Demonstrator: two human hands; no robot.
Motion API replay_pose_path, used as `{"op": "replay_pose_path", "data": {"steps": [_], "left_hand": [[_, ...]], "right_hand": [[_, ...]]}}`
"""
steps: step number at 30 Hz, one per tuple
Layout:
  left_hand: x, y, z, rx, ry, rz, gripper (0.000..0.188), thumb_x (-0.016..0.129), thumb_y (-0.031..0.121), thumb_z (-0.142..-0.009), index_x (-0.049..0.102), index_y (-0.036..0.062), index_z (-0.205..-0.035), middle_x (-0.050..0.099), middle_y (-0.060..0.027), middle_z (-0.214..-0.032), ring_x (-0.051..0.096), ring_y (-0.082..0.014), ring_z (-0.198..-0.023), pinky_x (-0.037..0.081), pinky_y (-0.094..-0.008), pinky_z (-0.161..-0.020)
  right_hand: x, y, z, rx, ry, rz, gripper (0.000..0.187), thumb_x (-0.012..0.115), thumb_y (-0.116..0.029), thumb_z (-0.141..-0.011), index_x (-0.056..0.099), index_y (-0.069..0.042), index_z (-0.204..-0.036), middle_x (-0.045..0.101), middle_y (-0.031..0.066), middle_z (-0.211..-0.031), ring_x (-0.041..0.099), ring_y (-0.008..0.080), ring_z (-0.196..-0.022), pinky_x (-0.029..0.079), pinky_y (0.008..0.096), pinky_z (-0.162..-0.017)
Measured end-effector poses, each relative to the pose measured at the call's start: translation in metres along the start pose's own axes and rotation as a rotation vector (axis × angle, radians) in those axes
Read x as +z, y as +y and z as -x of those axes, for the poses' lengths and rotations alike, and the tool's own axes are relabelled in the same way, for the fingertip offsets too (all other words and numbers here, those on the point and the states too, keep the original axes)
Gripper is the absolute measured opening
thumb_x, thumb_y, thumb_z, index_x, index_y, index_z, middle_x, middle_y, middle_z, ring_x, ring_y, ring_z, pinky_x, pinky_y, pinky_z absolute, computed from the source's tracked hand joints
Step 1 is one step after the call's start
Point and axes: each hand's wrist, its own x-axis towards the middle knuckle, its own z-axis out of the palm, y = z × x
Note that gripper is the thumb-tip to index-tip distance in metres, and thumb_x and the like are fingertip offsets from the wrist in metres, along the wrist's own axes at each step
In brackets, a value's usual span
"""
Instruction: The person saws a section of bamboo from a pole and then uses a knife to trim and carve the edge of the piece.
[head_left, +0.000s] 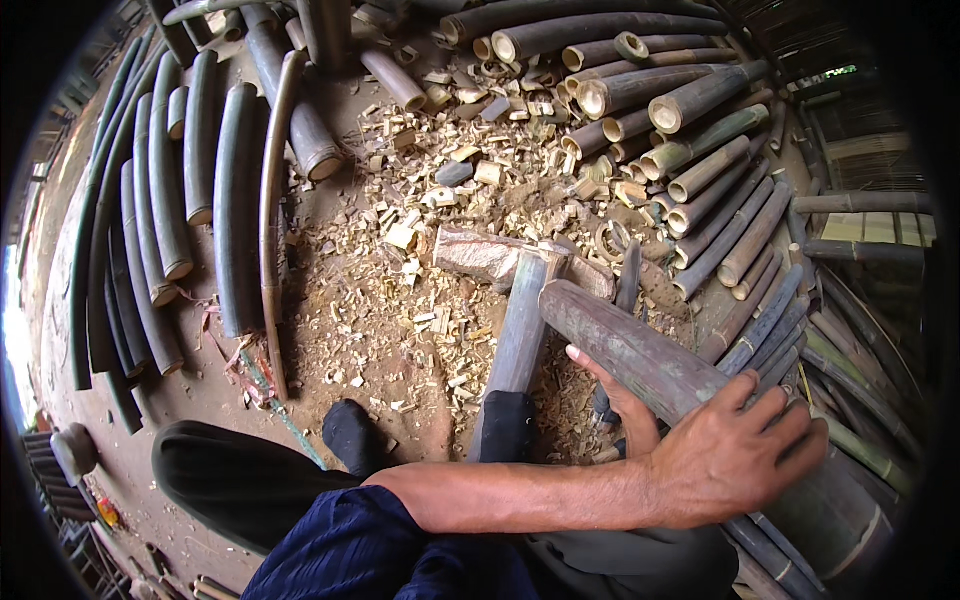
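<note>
A thick, dark grey-brown bamboo pole [635, 345] slants from the middle of the view down to the lower right. My left hand [740, 450] reaches across from the left, its fingers bent over the pole's upper side. Below the left forearm, my right hand [625, 405] shows its thumb along the pole's near side; its other fingers are hidden. Just left of the pole's far end, another bamboo length [525, 325] leans on a rough wooden block [475, 255]. A dark-socked foot [507, 425] rests on that length's near part.
Pale wood chips [430, 320] cover the earth floor. Cut bamboo tubes [640, 90] are piled at the far right and along the right side. More bamboo lengths [235, 210] lie in rows on the left. A mallet-like tool [73, 450] is at the far left.
</note>
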Motion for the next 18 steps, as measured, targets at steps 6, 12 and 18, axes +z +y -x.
{"op": "replay_pose_path", "data": {"steps": [6, 12, 18], "left_hand": [[-0.001, -0.023, -0.007, -0.07, 0.062, -0.012, 0.036, 0.069, 0.025, -0.077, 0.071, 0.012, -0.11, 0.062, -0.0028, -0.103, 0.059, -0.0199, -0.096, 0.052, -0.0402, -0.084], [-0.001, -0.042, -0.017, -0.109, 0.069, 0.011, 0.036, 0.067, 0.025, -0.079, 0.07, 0.0117, -0.112, 0.061, -0.002, -0.098, 0.06, -0.0194, -0.094, 0.051, -0.0388, -0.083], [0.0, -0.047, -0.025, -0.109, -0.033, 0.083, 0.031, 0.067, 0.025, -0.078, 0.067, 0.0121, -0.107, 0.062, -0.0013, -0.097, 0.061, -0.0186, -0.092, 0.05, -0.0362, -0.08]], "right_hand": [[-0.005, -0.006, -0.021, 0.062, -0.021, -0.008, 0.038, 0.057, -0.034, -0.107, 0.066, -0.002, -0.126, 0.068, 0.0044, -0.092, 0.066, 0.0162, -0.076, 0.057, 0.0326, -0.072], [-0.011, -0.007, -0.04, 0.145, -0.041, -0.121, 0.039, 0.059, -0.036, -0.107, 0.066, -0.003, -0.127, 0.072, 0.005, -0.099, 0.068, 0.0174, -0.081, 0.057, 0.0328, -0.076], [-0.036, -0.019, -0.074, 0.291, -0.077, -0.41, 0.04, 0.061, -0.039, -0.108, 0.066, -0.004, -0.127, 0.075, 0.0056, -0.106, 0.07, 0.0185, -0.085, 0.058, 0.033, -0.081]]}}
